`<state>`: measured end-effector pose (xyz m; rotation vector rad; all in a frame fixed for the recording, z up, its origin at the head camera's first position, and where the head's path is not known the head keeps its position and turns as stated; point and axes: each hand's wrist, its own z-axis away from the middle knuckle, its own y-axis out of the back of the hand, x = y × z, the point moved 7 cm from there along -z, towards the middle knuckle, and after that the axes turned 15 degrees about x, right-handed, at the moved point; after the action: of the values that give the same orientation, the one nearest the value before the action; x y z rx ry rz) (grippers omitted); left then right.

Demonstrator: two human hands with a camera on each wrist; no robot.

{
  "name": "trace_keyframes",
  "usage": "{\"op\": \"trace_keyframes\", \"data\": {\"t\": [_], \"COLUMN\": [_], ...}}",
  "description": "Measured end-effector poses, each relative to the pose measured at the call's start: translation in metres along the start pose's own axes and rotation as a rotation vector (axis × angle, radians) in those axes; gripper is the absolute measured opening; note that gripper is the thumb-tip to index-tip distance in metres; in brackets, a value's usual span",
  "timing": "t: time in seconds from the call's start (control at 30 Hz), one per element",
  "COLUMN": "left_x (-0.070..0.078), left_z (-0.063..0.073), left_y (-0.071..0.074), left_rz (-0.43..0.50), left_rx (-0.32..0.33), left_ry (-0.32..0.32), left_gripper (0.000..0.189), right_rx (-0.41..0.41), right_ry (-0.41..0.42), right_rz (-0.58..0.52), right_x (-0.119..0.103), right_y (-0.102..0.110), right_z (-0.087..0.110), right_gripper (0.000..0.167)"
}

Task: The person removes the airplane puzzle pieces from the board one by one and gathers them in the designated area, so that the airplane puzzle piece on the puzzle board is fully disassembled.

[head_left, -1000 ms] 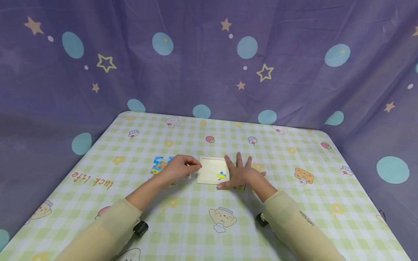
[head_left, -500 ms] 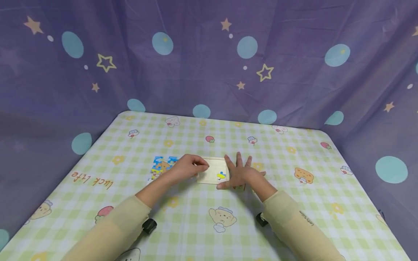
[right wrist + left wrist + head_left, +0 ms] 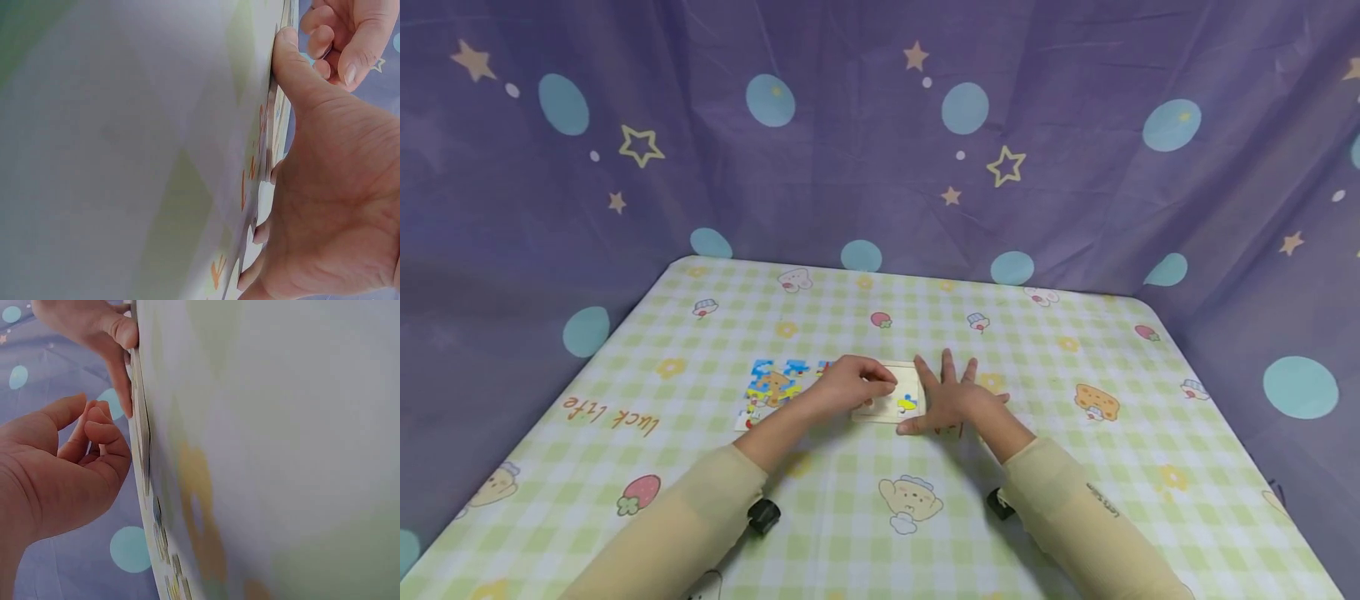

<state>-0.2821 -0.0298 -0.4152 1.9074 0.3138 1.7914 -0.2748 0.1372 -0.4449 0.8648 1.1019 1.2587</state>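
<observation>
My left hand (image 3: pixel 844 388) is over the left part of a shallow pale wooden puzzle tray (image 3: pixel 904 377), thumb and fingertips drawn together in a pinch. A thin dark edge, seemingly a puzzle piece (image 3: pixel 327 51), shows between its fingers in the right wrist view; the rest is hidden. A yellow-and-blue puzzle piece (image 3: pixel 907 405) lies in the tray's lower right corner. My right hand (image 3: pixel 953 402) spreads its fingers along the tray's right side, thumb and index finger touching its edge. Several colourful puzzle pieces (image 3: pixel 775 387) lie left of the tray, partly behind my left hand.
A green-and-white checked tablecloth (image 3: pixel 985 550) with printed cartoons covers the table. Behind it hangs a purple curtain (image 3: pixel 865 167) with stars and blue dots. Black wrist bands (image 3: pixel 764 517) sit under both sleeves.
My left hand has moved rightward from the loose pieces to over the tray, still pinching, uncovering more of those pieces. The right hand has stayed in place.
</observation>
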Motion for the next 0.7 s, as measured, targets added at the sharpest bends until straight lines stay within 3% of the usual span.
{"op": "trace_keyframes", "data": {"t": [0.4, 0.7], "left_x": [0.0, -0.003], "left_z": [-0.003, -0.006], "left_y": [-0.018, -0.023], "left_rz": [-0.017, -0.115], "left_rx": [-0.04, -0.016], "left_ry": [0.016, -0.022], "left_gripper": [0.016, 0.026], "right_rx": [-0.007, 0.016], "right_ry": [-0.009, 0.022], "right_rz": [0.011, 0.003], "right_x": [0.007, 0.0], "right_y": [-0.014, 0.0], "right_z": [-0.017, 0.0], "right_gripper": [0.129, 0.124]}}
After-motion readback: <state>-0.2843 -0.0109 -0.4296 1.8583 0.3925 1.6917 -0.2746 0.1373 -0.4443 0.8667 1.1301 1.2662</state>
